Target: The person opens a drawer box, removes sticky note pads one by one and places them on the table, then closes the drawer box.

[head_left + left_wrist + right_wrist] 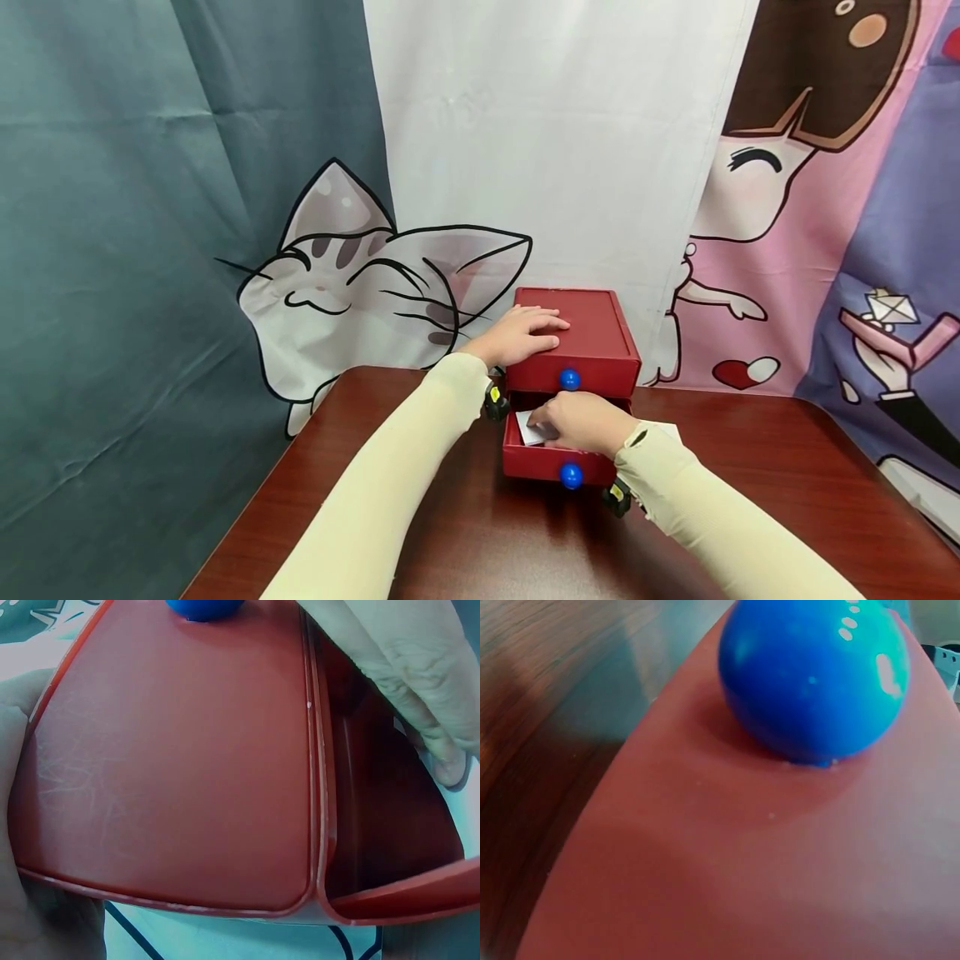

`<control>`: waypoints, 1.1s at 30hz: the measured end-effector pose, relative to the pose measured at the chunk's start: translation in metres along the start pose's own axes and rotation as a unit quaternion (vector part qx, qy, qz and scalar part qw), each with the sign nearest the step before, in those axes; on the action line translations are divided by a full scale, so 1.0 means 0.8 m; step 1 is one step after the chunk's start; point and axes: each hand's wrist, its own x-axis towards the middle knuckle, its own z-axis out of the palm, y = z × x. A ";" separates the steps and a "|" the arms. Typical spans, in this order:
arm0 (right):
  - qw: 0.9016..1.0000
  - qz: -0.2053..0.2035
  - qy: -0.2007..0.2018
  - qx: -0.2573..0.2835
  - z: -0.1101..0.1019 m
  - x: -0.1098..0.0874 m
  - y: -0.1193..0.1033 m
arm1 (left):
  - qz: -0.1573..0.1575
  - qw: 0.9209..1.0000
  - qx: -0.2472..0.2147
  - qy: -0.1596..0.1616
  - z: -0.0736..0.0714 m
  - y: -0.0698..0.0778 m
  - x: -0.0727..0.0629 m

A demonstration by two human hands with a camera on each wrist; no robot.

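A red drawer box (573,321) stands on the table, its upper drawer closed and its lower drawer (536,462) pulled out. My left hand (517,336) rests on the top at the left side, fingers extended; part of it shows at the edge of the left wrist view. My right hand (585,421) reaches into the lower drawer, its thumb and index finger at a white card (528,432) and bent over it. Blue round knobs sit on the upper drawer (570,379) and lower drawer (572,476). The right wrist view shows a blue knob (810,682) close up.
The brown wooden table (480,533) extends around the box. Some white flat material (666,429) shows beside the right sleeve. Behind the table hangs a printed curtain (555,142) with a cartoon cat, close behind the box.
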 end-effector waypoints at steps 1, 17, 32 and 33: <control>1.000 -0.001 0.002 -0.002 0.000 -0.001 0.001 | 0.001 1.000 0.001 0.000 0.000 0.000 0.001; 0.991 -0.038 0.132 0.004 -0.003 -0.041 0.021 | -0.003 1.000 0.001 -0.002 0.000 0.000 -0.001; 0.909 -0.022 0.407 0.085 0.010 -0.123 0.044 | -0.003 1.000 0.007 -0.001 0.001 -0.002 0.004; 0.904 -0.019 0.417 0.096 0.010 -0.127 0.047 | -0.004 1.000 0.006 -0.002 0.002 -0.002 0.004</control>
